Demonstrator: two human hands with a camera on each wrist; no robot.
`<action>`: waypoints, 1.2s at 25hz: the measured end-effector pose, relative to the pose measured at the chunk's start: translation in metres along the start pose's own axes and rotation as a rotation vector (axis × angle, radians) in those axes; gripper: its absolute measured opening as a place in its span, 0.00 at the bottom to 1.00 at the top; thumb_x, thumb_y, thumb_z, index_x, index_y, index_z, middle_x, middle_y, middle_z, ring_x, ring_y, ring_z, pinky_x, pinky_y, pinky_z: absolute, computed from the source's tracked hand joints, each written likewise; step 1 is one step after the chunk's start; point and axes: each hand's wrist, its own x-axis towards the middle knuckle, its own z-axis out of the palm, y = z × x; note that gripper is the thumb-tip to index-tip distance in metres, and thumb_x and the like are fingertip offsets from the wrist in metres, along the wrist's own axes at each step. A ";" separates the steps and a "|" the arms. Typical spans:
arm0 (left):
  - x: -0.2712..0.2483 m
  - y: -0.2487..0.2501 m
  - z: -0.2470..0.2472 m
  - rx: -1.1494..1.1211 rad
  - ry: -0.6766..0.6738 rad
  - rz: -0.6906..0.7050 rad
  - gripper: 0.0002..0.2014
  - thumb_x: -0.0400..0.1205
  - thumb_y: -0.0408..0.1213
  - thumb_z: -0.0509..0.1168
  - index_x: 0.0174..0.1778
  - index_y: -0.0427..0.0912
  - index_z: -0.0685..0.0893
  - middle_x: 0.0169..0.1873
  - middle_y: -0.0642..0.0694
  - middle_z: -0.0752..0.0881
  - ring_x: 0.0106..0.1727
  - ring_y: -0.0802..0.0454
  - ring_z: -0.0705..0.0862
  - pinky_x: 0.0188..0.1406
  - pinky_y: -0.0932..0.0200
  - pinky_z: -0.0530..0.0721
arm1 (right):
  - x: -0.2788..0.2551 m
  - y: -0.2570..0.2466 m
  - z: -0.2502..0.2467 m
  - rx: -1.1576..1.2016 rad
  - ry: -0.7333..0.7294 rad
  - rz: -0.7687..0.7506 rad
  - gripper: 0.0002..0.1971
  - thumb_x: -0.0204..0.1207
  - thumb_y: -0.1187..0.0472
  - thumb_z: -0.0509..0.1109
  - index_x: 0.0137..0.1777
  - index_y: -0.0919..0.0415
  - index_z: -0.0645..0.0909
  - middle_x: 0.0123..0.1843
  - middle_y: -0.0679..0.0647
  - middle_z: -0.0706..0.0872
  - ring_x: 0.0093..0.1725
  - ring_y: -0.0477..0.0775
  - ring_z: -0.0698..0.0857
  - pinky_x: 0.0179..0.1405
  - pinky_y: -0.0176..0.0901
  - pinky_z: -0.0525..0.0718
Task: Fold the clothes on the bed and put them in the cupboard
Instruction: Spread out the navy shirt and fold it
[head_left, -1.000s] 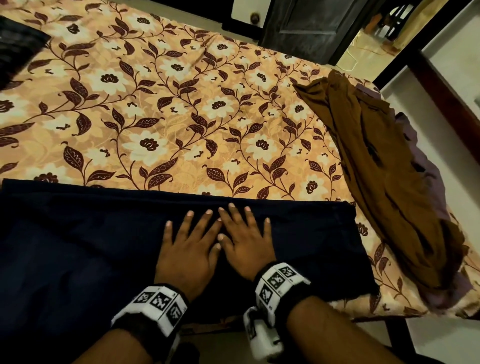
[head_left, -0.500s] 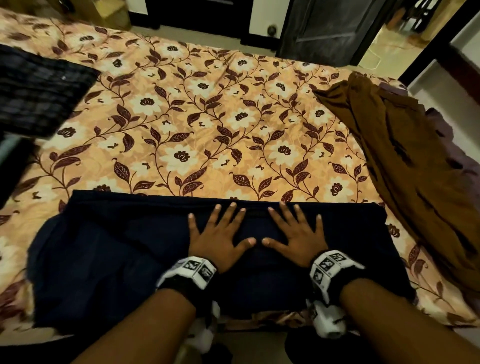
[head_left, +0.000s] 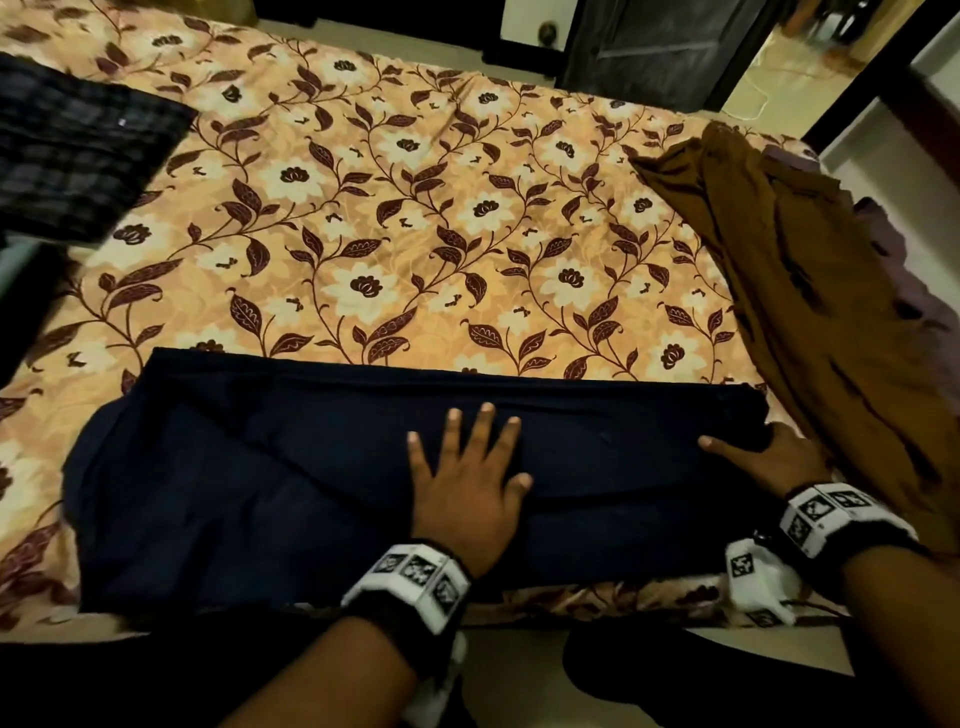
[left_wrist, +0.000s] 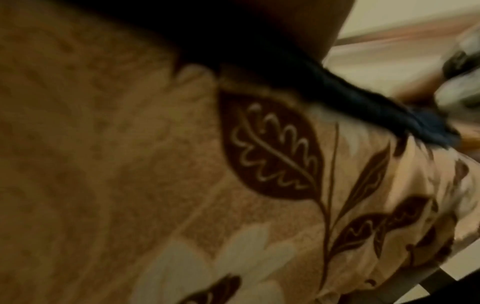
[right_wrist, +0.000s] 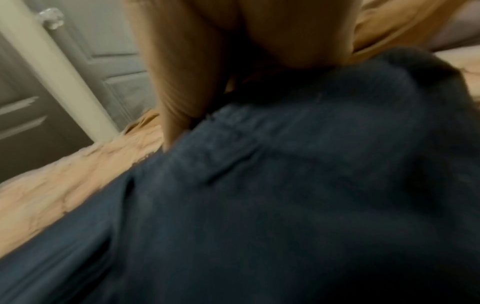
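Right hand (head_left: 769, 457) at the right end of the navy garment (head_left: 291, 478): thumb lies on top of the cloth, pointing toward 9 o'clock, the other fingers tucked under the end fold and hidden. Grip closed on the garment's edge, pinching it. Right wrist view, blurred: the navy garment (right_wrist: 285, 195) fills most of the frame, the right hand (right_wrist: 233, 51) bearing down on its bunched edge.

Left hand (head_left: 467, 483) flat on the middle of the garment, palm down, fingers spread and straight, tips toward 12 o'clock. No grip here; it only presses the cloth. Left wrist view, blurred: mostly floral bedsheet (left_wrist: 259, 185), with a dark edge of the navy garment (left_wrist: 363, 102) at 1 o'clock. The hand itself cannot be made out there.

Garment lies folded into a long band along the near edge of the bed, at 6 o'clock in the head view, its far edge straight, its left end looser and rounded.

Bedsheet (head_left: 415, 234), orange with white flowers and dark leaves, covers the bed. Brown garment (head_left: 810, 312) lies crumpled along the bed's right side at 3 o'clock, just beside the right hand. Dark checked cloth (head_left: 67, 156) at 10 o'clock, well apart from the navy piece. Dark door (head_left: 654, 47) beyond the bed at 12 to 1 o'clock.
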 end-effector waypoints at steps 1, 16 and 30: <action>0.001 0.009 0.011 0.009 -0.034 0.032 0.30 0.85 0.61 0.40 0.84 0.63 0.45 0.86 0.53 0.43 0.86 0.41 0.40 0.74 0.28 0.28 | -0.002 -0.001 -0.001 0.065 -0.023 0.018 0.54 0.43 0.21 0.75 0.61 0.62 0.77 0.63 0.67 0.83 0.61 0.69 0.82 0.66 0.65 0.76; 0.029 0.088 0.014 -1.448 -0.160 -0.340 0.17 0.88 0.47 0.58 0.47 0.42 0.88 0.43 0.40 0.90 0.50 0.38 0.88 0.49 0.45 0.86 | -0.175 -0.078 -0.016 0.301 -0.172 -0.611 0.23 0.79 0.53 0.68 0.74 0.49 0.74 0.68 0.50 0.81 0.67 0.51 0.80 0.66 0.45 0.78; 0.035 0.129 -0.001 -0.318 0.228 -0.041 0.33 0.84 0.40 0.63 0.84 0.54 0.57 0.83 0.47 0.61 0.82 0.41 0.60 0.77 0.39 0.62 | -0.100 -0.006 0.017 0.440 -0.113 -0.380 0.23 0.81 0.66 0.61 0.76 0.55 0.73 0.74 0.54 0.78 0.71 0.57 0.77 0.72 0.49 0.75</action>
